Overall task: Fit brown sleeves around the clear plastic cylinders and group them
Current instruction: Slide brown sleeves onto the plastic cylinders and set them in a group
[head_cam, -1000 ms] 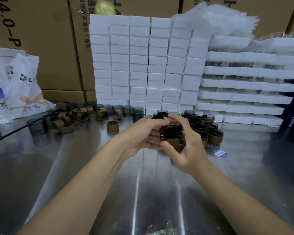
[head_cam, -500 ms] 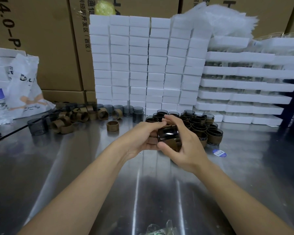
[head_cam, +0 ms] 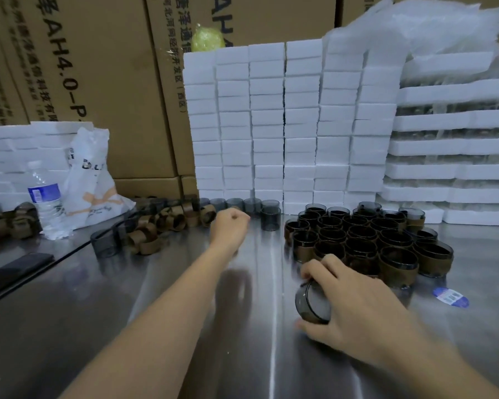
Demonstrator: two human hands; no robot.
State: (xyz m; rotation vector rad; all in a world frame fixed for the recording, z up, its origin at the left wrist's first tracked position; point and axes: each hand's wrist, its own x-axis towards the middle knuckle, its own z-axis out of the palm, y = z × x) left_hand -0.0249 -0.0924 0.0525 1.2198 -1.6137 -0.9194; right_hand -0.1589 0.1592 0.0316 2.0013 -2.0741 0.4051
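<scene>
Right hand (head_cam: 355,309): fingers curled over a smoky clear cylinder (head_cam: 311,305), thumb below it and fingertips on its upper rim. The cylinder lies tilted, its open mouth facing nine o'clock, low over the metal table (head_cam: 156,312). Whether a brown sleeve is on it cannot be told; the palm covers that part.

Left hand (head_cam: 229,226): fingers closed into a loose fist, knuckles up. Whether anything is inside the fist cannot be told. It hangs over the table at about eleven o'clock from the right hand, well apart from it.

At one o'clock from the right hand, just beyond the fingertips, stands the group of sleeved cylinders (head_cam: 366,240), upright and packed side by side. At nine o'clock from the left hand lies a loose heap of brown sleeves (head_cam: 162,226), with a bare cylinder (head_cam: 103,243) standing at its near edge. At twelve to one o'clock from the left hand runs a row of bare cylinders (head_cam: 260,207), along the foot of a wall of white foam blocks (head_cam: 285,125).

A water bottle (head_cam: 45,197) and a white plastic bag (head_cam: 90,180) sit at the far left. A blue label (head_cam: 450,297) lies flat at three o'clock from the right hand.
</scene>
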